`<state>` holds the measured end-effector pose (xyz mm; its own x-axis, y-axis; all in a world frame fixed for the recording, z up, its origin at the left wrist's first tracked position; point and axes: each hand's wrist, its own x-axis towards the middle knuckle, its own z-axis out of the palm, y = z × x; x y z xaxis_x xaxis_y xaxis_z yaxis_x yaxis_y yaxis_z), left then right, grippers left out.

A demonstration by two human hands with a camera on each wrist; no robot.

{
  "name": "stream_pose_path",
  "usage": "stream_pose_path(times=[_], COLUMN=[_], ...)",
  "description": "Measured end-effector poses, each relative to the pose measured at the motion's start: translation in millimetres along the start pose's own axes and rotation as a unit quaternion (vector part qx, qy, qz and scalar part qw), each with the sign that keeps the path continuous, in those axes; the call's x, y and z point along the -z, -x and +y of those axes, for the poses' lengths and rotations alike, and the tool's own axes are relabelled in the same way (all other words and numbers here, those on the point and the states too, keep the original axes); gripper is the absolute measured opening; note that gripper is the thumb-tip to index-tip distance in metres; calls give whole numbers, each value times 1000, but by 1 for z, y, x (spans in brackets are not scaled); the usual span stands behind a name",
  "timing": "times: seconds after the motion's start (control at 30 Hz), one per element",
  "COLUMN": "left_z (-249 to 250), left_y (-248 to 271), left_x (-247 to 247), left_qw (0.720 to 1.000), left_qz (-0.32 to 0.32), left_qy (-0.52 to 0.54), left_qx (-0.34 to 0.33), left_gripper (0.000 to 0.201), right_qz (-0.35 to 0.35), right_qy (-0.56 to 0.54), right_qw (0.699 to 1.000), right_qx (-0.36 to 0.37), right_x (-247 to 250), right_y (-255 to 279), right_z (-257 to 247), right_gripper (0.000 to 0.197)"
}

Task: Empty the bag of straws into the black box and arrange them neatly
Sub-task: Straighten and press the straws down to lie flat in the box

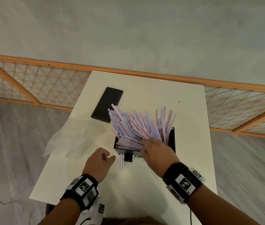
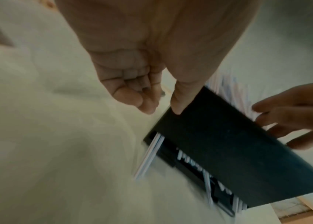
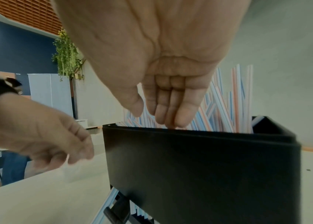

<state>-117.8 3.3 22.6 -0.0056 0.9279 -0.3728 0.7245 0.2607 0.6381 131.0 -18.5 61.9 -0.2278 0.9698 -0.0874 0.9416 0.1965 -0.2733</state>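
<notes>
The black box (image 1: 172,140) stands mid-table with a messy heap of striped straws (image 1: 141,122) fanning up out of its open top. My right hand (image 1: 146,143) lies flat on the straws at the box's near rim, its fingers (image 3: 163,112) straight and together. My left hand (image 1: 107,157) hovers just left of the box's near corner, fingers loosely curled around nothing and thumb (image 2: 178,103) pointing toward the box (image 2: 219,144). The clear bag (image 1: 73,135) lies crumpled at the table's left edge. A few straws (image 1: 122,162) poke out of the slot low on the box's front.
The box's black lid (image 1: 107,104) lies flat on the table behind and left of the box. A small black knob (image 1: 128,157) juts from the box's front base. The white table (image 1: 185,168) is narrow, with the floor close on both sides. A wooden lattice screen (image 1: 47,83) lies beyond.
</notes>
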Motion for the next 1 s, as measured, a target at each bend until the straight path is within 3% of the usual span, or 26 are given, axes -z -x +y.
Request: stream_pose_path(times=[0.1, 0.27, 0.4, 0.63, 0.87, 1.0], left_z=[-10, -9, -7, -24, -53, -66], left_y=[-11, -39, -53, -45, -3, 22], left_x=[-31, -75, -94, -81, -53, -43], left_qw=[994, 986, 980, 982, 977, 966], left_qz=[-72, -112, -137, -121, -127, -161], left_qy=[-4, -42, -93, -127, -170, -204], left_qx=[79, 112, 112, 73, -10, -2], left_gripper=[37, 36, 40, 43, 37, 34], right_qz=[18, -35, -29, -79, -77, -64], right_qy=[5, 57, 54, 58, 68, 76], right_qw=[1000, 997, 998, 995, 995, 995], right_qx=[7, 24, 15, -13, -13, -20], right_x=[-12, -23, -20, -20, -21, -19], right_y=[3, 7, 8, 2, 4, 6], right_z=[4, 6, 3, 2, 2, 1], right_gripper=[5, 16, 30, 35, 31, 28])
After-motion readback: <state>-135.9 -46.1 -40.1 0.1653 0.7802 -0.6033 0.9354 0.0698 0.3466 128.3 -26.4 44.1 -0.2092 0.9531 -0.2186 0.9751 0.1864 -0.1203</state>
